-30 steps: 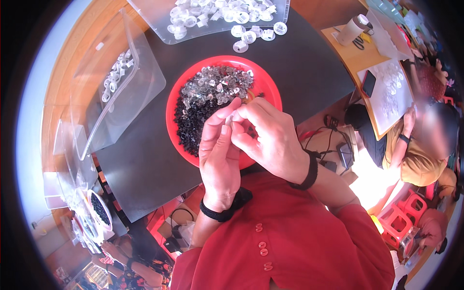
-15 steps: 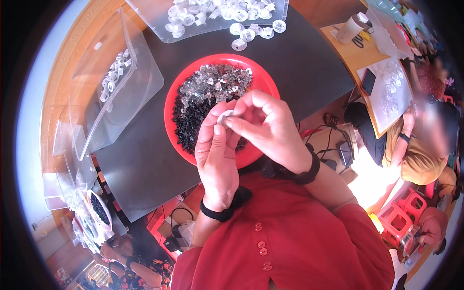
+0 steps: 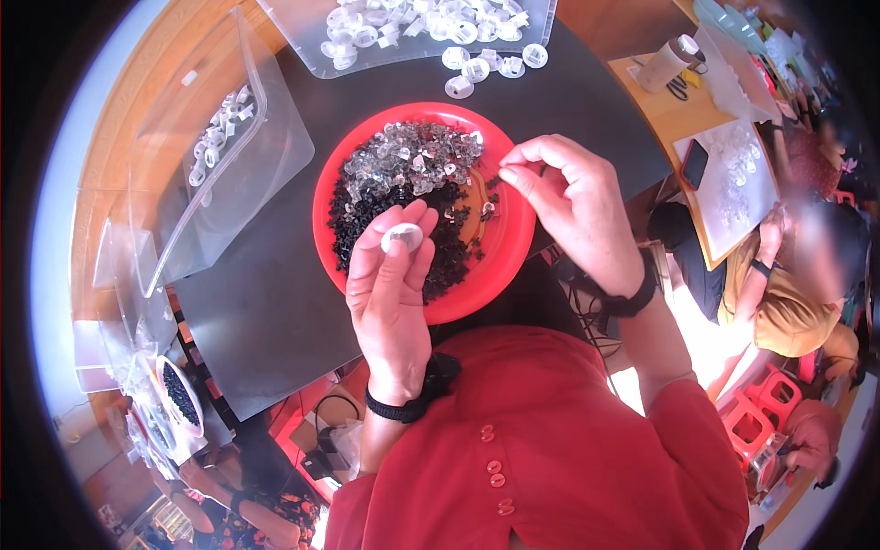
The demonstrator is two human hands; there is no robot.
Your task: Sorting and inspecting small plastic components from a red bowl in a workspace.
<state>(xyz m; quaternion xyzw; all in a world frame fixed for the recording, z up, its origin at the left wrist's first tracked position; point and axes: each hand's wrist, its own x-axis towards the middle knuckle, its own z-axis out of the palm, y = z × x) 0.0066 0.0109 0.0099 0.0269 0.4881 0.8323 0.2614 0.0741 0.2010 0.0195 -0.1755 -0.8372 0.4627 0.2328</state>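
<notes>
My left hand (image 3: 390,293) holds a round white plastic piece (image 3: 403,238) between thumb and fingers, over the near part of a red basin (image 3: 515,215). Inside the basin lie a heap of small clear plastic bits (image 3: 412,151) at the back and a pile of small black parts (image 3: 445,266) toward the left and front. My right hand (image 3: 573,197) is at the basin's right rim, thumb and forefinger pinched together. Whatever may be between those fingertips is too small to tell.
A clear bin of white round pieces (image 3: 385,32) stands at the back, with several loose white pieces (image 3: 477,69) before it. Another clear bin (image 3: 234,151) sits at the left. On a side table at right are a phone (image 3: 695,161) and a bottle (image 3: 666,62). Other people sit nearby.
My right hand has drawn away from the white piece, rightward to the basin's rim. My left hand still has the piece and has shifted slightly left.
</notes>
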